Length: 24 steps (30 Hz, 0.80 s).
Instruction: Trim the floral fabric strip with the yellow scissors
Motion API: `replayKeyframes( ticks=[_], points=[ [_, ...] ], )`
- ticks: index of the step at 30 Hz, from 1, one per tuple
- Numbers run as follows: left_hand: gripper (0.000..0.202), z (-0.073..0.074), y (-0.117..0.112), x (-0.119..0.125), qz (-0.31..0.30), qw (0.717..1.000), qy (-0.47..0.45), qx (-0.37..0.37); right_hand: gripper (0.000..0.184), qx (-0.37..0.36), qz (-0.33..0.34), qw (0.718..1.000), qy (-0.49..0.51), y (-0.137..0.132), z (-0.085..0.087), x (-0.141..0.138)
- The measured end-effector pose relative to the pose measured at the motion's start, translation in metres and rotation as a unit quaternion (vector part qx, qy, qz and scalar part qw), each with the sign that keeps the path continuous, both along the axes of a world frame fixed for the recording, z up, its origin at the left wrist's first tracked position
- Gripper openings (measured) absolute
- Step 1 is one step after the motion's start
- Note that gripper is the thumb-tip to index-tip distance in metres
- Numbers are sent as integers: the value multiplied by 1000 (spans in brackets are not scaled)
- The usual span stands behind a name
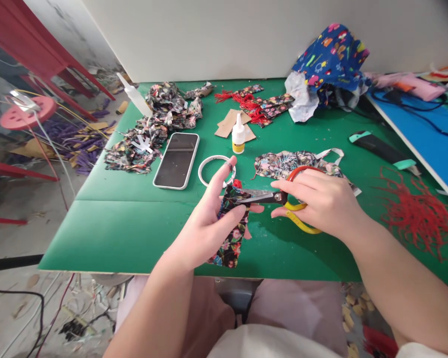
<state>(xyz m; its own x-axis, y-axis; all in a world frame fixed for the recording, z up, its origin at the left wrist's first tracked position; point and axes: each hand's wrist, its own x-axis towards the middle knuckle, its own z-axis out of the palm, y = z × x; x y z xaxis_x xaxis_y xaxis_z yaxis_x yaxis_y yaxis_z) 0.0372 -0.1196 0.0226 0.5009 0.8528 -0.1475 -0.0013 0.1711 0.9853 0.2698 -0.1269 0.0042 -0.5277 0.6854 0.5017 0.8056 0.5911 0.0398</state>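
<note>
My left hand [212, 219] pinches a strip of dark floral fabric [231, 233] that hangs down over the green table [115, 223]. My right hand [321, 199] grips scissors [283, 196] with red and yellow handles. Their blades point left and meet the top edge of the strip, by a small red bit. Both hands are just above the table's near half.
A phone [176, 160] lies face up beside a white ring [214, 170] and a small glue bottle [238, 134]. Floral scraps [149, 134] pile at the back left, red threads [418, 214] at right, a blue patterned cloth [332, 54] at the back, a utility knife [383, 149] nearby.
</note>
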Motion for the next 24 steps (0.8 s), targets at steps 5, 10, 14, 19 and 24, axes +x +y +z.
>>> replayKeyframes(
  ticks=[5, 10, 14, 19, 24],
  points=[
    [66, -1, 1, 1, 13, 1000, -4, 26, 40, 22, -10, 1000, -10, -1, -1, -2],
    [66, -1, 1, 2, 18, 1000, -3, 21, 36, 52, -23, 998, -26, -3, 0, -4],
    [66, 0, 0, 3, 13, 1000, -21, -11, 33, 57, -25, 998, -31, -4, 0, -5],
    [66, -1, -2, 4, 14, 999, -24, -17, 33, 55, -24, 998, -25, -3, -2, -3],
    [65, 0, -2, 5, 7, 999, -40, -32, 33, 75, -34, 996, -42, -5, 0, -3]
  ],
)
